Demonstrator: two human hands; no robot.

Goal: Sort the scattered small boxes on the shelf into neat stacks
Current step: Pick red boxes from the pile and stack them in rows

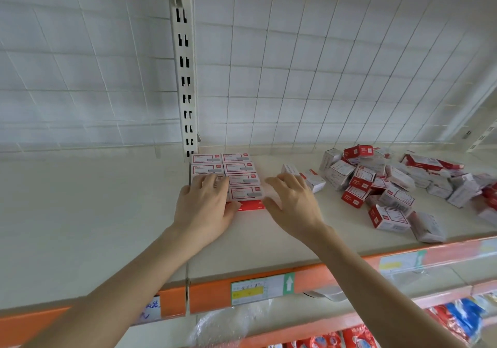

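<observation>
Small red-and-white boxes lie in a neat two-column block [236, 171] on the cream shelf [107, 213], beside the slotted upright. My left hand [207, 205] rests flat on the block's near left corner, fingers straight, thumb against the front box. My right hand [293, 202] lies open on the shelf just right of the block, fingers spread, thumb near the front box's red side. A loose heap of the same boxes [398, 186] sprawls to the right, some on edge, some tilted. Two stray boxes [309, 178] sit just beyond my right fingertips.
A wire-grid back panel [322, 78] and a white slotted upright [185, 78] stand behind the shelf. An orange price rail [242, 288] with labels runs along the front edge. Packaged goods [457, 318] fill the shelf below.
</observation>
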